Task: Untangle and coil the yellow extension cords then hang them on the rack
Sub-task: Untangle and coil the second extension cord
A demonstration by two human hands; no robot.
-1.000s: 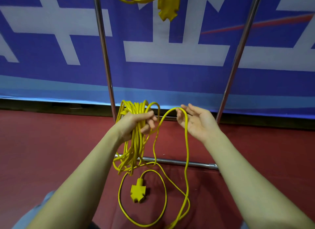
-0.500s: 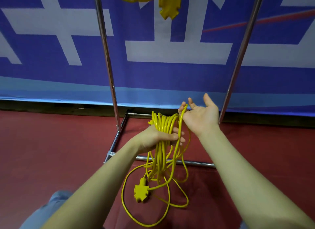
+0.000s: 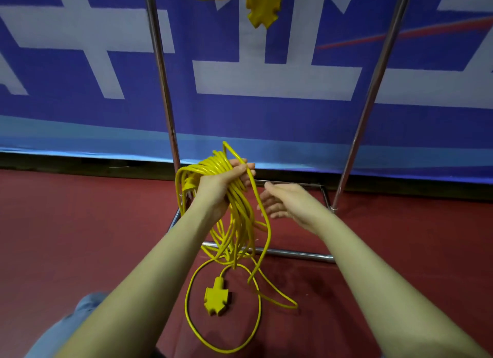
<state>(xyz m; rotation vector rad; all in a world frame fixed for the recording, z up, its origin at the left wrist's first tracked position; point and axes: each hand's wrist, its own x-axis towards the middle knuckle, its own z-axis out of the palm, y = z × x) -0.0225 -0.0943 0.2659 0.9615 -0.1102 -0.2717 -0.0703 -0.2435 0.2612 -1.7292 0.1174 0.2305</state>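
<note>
Two forearms reach forward: left hand (image 3: pixel 221 184) grips the cord coil (image 3: pixel 234 213) (raised), right hand (image 3: pixel 288 203) loose-fingered beside it.

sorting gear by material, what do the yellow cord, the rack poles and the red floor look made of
Yellow extension cord: smooth rubber or plastic jacket, likely; it bends in soft loops with a slight sheen. Shiny rack poles: polished metal, probably steel, showing bright reflections. Dark red floor: matte, faintly textured, perhaps carpet or rubber mat.

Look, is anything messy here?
Yes. The cord in the left hand is only partly coiled: loose loops and its socket end lie on the red floor. The right hand is open.
</note>
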